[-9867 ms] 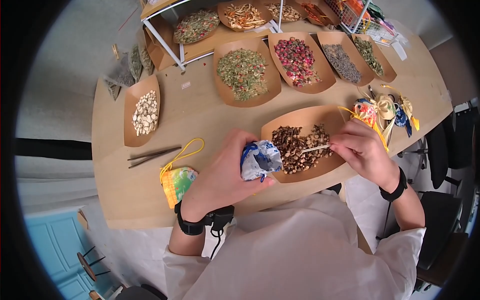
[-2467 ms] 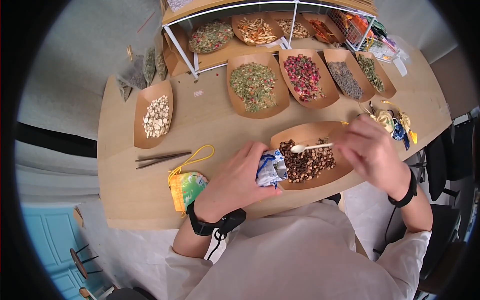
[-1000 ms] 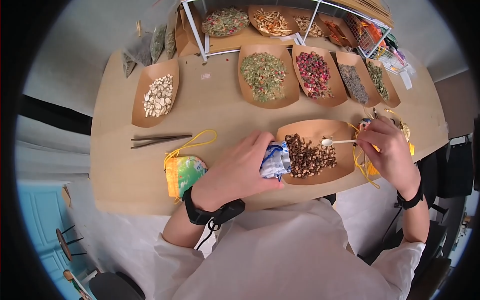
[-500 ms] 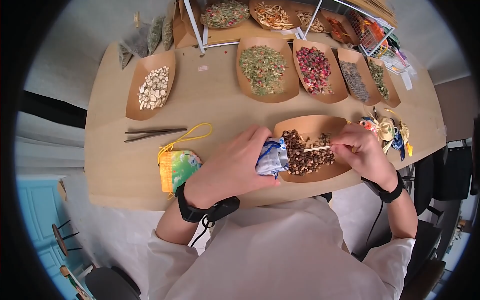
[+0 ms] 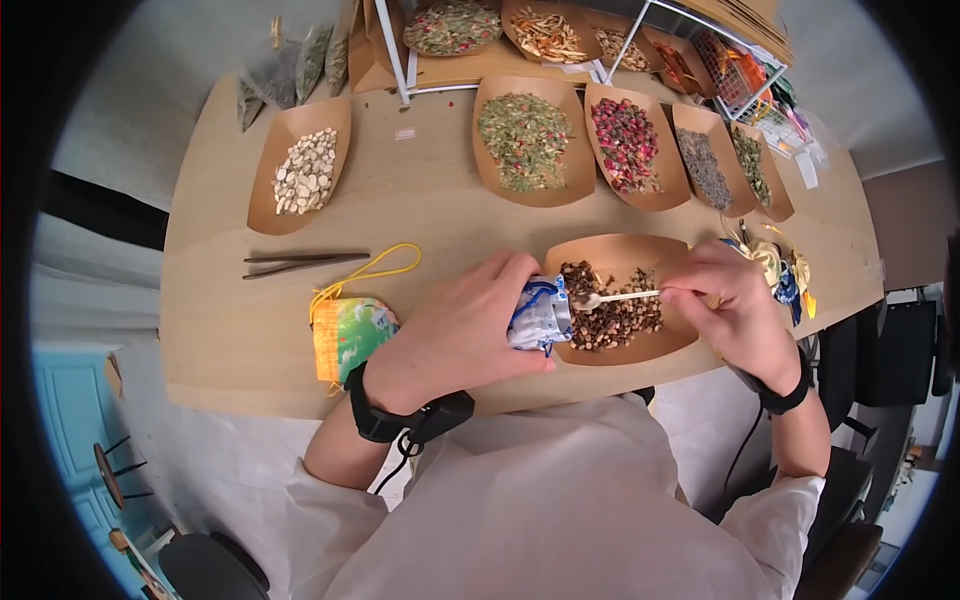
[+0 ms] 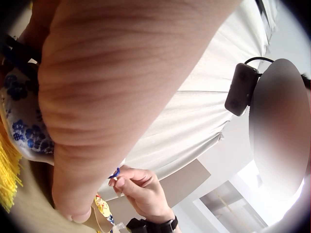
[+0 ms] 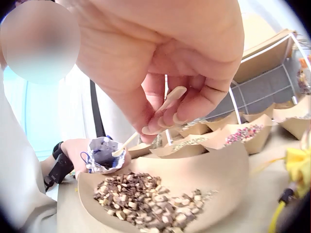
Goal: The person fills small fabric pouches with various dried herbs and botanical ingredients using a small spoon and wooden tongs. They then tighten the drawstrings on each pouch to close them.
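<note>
My left hand (image 5: 465, 325) grips a blue-and-white floral drawstring pouch (image 5: 541, 318), its mouth turned toward the right hand. Between thumb and fingertips, my right hand (image 5: 725, 300) pinches a small pale spoon (image 5: 635, 295). In the right wrist view the spoon's bowl end reaches the mouth of the pouch (image 7: 103, 158). Below lies a brown paper tray (image 5: 655, 350) of chopped dark and tan dried herbs (image 5: 610, 325). The left wrist view shows the pouch's printed cloth (image 6: 26, 126) beside the left hand and a yellow tassel (image 6: 8, 165) next to it.
A green-and-yellow pouch (image 5: 352, 335) and dark tweezers (image 5: 305, 263) lie left. Paper trays of white slices (image 5: 305, 172), green mix (image 5: 525, 142) and rosebuds (image 5: 625, 145) stand behind, before a white-framed shelf (image 5: 470, 88). Small finished-looking sachets (image 5: 778, 265) lie right.
The spoon went from above the tray's right side down into the herbs, then left to the pouch mouth. The left hand keeps its grip on the pouch throughout.
</note>
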`<state>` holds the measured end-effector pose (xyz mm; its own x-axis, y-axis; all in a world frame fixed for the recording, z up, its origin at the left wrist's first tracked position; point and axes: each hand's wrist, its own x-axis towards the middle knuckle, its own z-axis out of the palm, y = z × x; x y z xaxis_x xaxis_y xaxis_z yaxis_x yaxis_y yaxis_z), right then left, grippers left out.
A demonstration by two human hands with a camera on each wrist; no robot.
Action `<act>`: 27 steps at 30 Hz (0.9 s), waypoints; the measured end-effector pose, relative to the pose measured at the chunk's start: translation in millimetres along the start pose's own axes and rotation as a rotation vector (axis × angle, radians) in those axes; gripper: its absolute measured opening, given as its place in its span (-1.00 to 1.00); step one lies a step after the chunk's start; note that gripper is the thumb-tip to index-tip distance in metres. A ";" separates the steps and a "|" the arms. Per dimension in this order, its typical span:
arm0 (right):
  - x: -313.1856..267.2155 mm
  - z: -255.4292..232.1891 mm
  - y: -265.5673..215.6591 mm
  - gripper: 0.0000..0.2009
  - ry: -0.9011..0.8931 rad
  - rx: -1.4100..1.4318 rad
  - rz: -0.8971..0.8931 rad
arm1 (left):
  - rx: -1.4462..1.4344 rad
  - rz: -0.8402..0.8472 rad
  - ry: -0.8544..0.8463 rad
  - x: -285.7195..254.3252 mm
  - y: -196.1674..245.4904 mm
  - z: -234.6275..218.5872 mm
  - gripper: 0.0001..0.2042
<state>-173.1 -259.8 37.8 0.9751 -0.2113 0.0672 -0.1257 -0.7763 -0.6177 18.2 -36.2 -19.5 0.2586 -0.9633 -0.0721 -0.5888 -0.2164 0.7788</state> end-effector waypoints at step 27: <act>-49.5 -32.0 -99.2 -0.46 0.241 -0.809 -0.927 | 0.039 -0.096 0.003 1.9 5.4 1.2 -0.22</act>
<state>-214.7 -191.3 120.9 0.7092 0.5713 0.4131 0.4292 -0.8148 0.3898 14.5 -39.3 -16.2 0.3179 -0.9373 -0.1430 -0.5906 -0.3138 0.7435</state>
